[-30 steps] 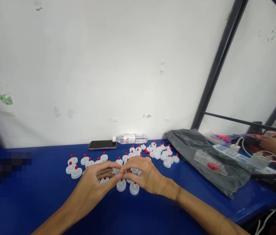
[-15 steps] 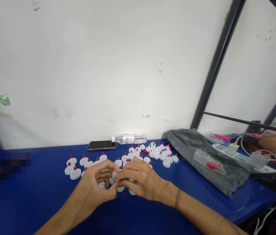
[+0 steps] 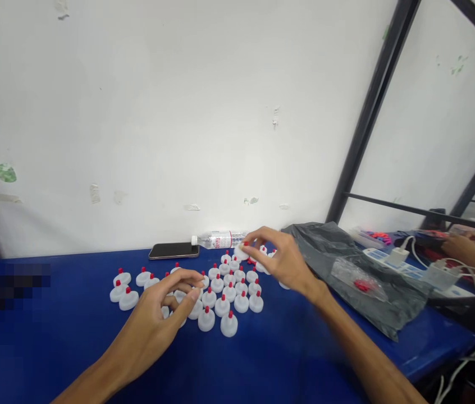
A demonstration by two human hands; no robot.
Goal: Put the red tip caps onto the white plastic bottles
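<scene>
My right hand (image 3: 273, 255) is raised over the back of the spread and pinches a white cap with a red tip (image 3: 241, 252) between thumb and fingers. My left hand (image 3: 164, 306) hovers low over the front left caps, thumb and index finger apart, with nothing visible between them. Around and beneath it stand several similar white caps with red tips, such as a front cap (image 3: 229, 325) and another cap (image 3: 206, 320). Some caps are hidden behind my left fingers, others behind my right hand.
A phone (image 3: 174, 251) and a lying clear bottle (image 3: 218, 239) rest by the wall on the blue table (image 3: 263, 359). At right, a grey plastic bag (image 3: 397, 306) carries a clear packet with red pieces (image 3: 362, 285). Beyond are a power strip (image 3: 414, 272) and another person's hands (image 3: 469, 249).
My hands have come apart. The right one has moved up and right with a cap pinched in it, while the left has stayed low with its fingers parted.
</scene>
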